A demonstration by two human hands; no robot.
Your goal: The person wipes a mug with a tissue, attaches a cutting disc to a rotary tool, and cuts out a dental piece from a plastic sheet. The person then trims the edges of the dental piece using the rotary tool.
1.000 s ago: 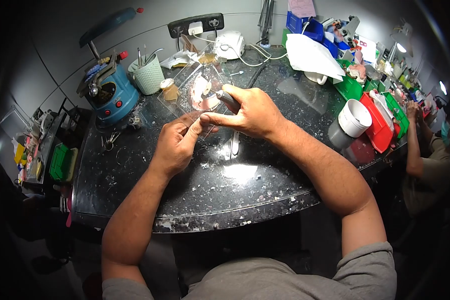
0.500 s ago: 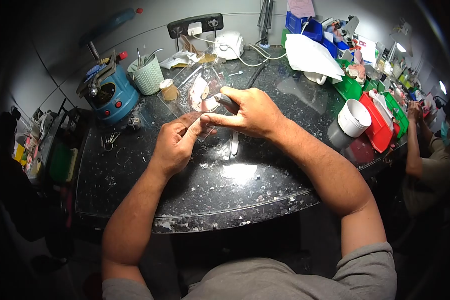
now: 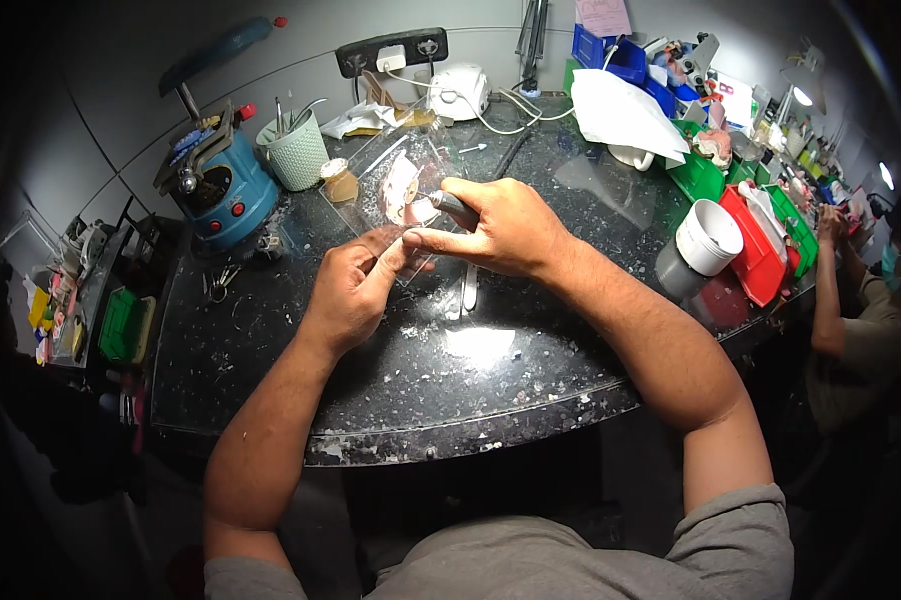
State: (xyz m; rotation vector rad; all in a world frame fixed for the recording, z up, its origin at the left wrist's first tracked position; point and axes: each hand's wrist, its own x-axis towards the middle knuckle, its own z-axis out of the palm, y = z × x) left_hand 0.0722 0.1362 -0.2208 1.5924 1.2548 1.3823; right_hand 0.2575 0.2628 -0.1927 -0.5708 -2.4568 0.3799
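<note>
My right hand (image 3: pixel 506 220) wraps round a dark rotary handpiece (image 3: pixel 455 207) with a metal nose pointing left. Its thumb stretches across to the thumb of my left hand (image 3: pixel 361 280). The fingers of my left hand are bent together at the near edge of a clear sheet (image 3: pixel 366 213); what they hold, if anything, is hidden. Just beyond both hands, at the tip of the handpiece, is a brightly lit pink-and-white piece (image 3: pixel 401 188), seen through or against the sheet. A flat metal tool (image 3: pixel 470 288) lies on the bench below my right hand.
On the dark speckled bench (image 3: pixel 531 350) stand a blue machine (image 3: pixel 221 195), a pale green cup (image 3: pixel 293 150) of tools, a small brown pot (image 3: pixel 340 182) and a white tub (image 3: pixel 711 237). Red (image 3: pixel 754 250) and green trays line the right. A co-worker's arm (image 3: pixel 828 280) shows at far right.
My hands and the handpiece have barely shifted. At the far left, a dark shape has moved down, leaving the shelf and a green box there more visible.
</note>
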